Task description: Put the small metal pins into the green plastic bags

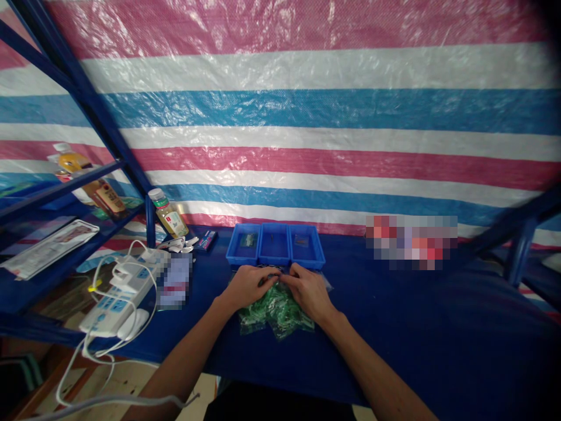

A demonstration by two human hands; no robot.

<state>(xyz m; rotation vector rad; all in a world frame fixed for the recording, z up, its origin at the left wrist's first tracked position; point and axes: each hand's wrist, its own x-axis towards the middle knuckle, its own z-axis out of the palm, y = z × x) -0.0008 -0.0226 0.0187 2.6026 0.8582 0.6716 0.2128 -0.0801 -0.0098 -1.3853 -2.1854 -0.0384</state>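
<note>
Left grip (251,286), right grip (310,292) over green packet pile (276,313), long axis sideways.

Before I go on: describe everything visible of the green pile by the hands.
The green pile looks like several crinkled, shiny clear plastic bags with green contents, too small to identify. It lies heaped on the dark blue table, on the wearer's side of the blue trays. The left hand and right hand are over its far edge, fingers close together; whether they touch it is unclear.
</note>
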